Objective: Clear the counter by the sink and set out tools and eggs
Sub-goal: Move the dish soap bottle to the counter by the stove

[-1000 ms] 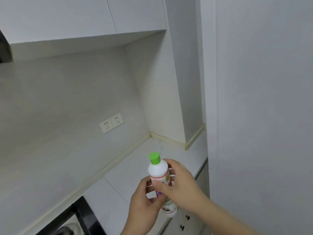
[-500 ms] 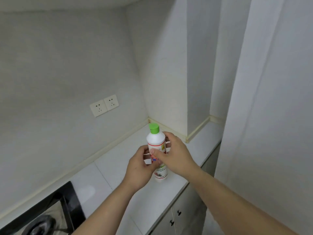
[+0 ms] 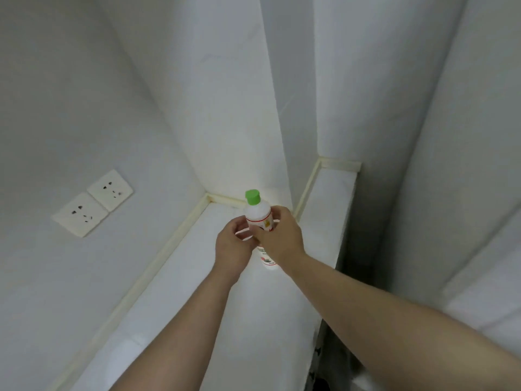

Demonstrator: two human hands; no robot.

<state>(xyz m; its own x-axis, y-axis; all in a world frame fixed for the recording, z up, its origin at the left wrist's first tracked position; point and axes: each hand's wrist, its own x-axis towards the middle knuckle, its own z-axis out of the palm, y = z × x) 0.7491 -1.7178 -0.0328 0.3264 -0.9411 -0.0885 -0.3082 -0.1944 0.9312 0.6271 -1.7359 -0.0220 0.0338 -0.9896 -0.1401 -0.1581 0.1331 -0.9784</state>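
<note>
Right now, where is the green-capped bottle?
Head view, centre: green-capped bottle upright at the back corner of the counter, held by left hand and right hand, right of the wall sockets.

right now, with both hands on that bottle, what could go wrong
1. The bottle is tall and narrow, gripped by the left hand and right hand. The right hand covers much of its lower half, so I cannot tell if it sits flat on the counter. Letting go early might tip it.
2. It stands nearer the counter's front edge than the back wall, so the right hand could knock it off when it pulls back.
</note>
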